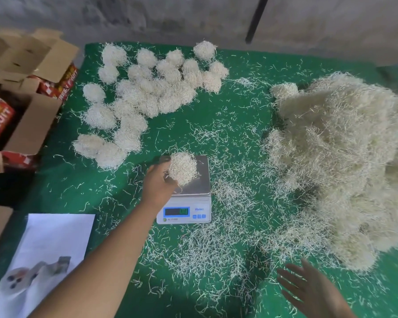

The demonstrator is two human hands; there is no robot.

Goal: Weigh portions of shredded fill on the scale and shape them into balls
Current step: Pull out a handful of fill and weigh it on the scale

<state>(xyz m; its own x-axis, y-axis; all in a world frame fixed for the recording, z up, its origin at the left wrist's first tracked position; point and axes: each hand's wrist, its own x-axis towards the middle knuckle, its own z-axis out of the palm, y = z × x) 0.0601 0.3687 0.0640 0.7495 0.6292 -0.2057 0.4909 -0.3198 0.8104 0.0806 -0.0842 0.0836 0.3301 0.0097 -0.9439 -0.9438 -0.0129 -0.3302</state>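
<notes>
Green felt covers the desk (pixel 239 125), littered with pale strands. On the white digital scale's steel pan (pixel 201 180), the left hand (pixel 157 184) grasps a cream wad of shredded fill (pixel 183 168); the right hand (pixel 313 288) hovers released. Squeezed loosely, the wad could shed strands and end up underweight.

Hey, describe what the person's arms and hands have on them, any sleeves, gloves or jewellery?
Nothing visible. The left hand and its forearm are bare, with no sleeve, glove, watch or ring showing. The right hand is bare too, and only a short stretch of its wrist is in frame.
</notes>
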